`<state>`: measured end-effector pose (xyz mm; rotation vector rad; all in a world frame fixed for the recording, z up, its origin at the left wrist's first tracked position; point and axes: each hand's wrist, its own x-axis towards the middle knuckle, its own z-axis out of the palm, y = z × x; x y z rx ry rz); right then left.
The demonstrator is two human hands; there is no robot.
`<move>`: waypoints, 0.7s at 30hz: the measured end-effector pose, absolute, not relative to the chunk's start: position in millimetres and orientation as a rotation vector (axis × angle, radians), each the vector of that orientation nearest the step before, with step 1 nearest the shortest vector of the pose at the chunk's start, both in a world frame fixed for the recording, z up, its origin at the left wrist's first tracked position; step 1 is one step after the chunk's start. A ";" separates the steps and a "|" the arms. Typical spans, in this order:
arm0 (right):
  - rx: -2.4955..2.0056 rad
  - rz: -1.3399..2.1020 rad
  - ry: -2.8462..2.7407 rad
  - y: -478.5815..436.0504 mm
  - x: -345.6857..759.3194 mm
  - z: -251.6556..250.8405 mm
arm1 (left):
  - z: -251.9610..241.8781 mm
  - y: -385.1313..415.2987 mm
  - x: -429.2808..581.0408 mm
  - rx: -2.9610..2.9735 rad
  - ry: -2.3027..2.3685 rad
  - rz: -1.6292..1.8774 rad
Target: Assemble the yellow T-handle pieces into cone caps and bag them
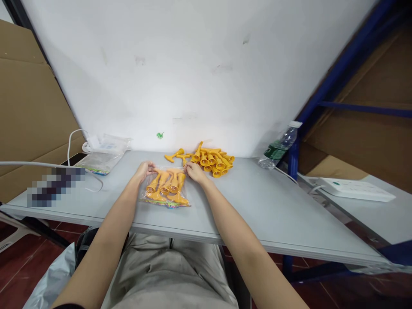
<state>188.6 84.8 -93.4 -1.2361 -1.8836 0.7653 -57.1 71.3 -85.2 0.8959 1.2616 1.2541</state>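
Note:
A clear plastic bag (167, 195) lies on the grey table, filled with several orange-yellow horn-shaped plastic pieces. My left hand (145, 171) pinches its upper left corner. At the upper right corner, the fingers of my right hand (194, 171) are closed on the same bag. A colourful strip runs along the bag's edge nearest me. Just beyond my right hand sits a pile of loose yellow horn-shaped pieces (212, 161), with flared open ends. One more loose yellow piece (174, 156) lies a little left of the pile.
Flat plastic bags (106, 156) lie at the table's back left, near a white cable (69, 146). A water bottle (279, 146) leans by the blue frame (292, 161) at right. Beyond it is a white power strip (357, 189). A white wall (206, 77) backs the table (264, 206).

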 end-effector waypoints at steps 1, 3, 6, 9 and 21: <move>-1.241 0.726 -1.914 84.3 189.3 -92.8 | -84.9 70.9 -56.6 0.903 1.253 1.256; -1.261 0.673 -1.944 83.2 189.3 -91.8 | -85.1 70.0 -55.6 0.944 1.256 1.255; -1.286 0.643 -1.929 82.6 187.9 -91.6 | -86.7 68.7 -54.6 1.010 1.267 1.255; -1.261 0.774 -1.837 84.0 188.3 -92.0 | -87.5 68.3 -54.9 1.048 1.222 1.265; -1.101 1.483 -1.370 86.4 194.3 -91.0 | -82.3 70.5 -54.7 1.008 1.063 1.403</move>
